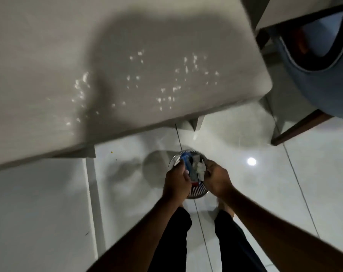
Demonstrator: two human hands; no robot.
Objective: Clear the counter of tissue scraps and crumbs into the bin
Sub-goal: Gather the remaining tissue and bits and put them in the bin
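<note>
The bin [188,173] on the floor [265,183] holds white tissue scraps [201,169] and something blue. Both hands hang over its rim: the left hand [176,181] has a curled grip on a blue-edged item, and the right hand [217,179] has a grip I cannot tell, beside the scraps. More crumbs [166,85] dot the counter [39,65]. Motion blur softens the details.

Single head-worn wide-angle view, looked steeply down from standing height, counter [68,55] filled the upper frame and ran off the left and top edges, floor [245,193] below, forearms entered from the bottom edge, image softly blurred
</note>
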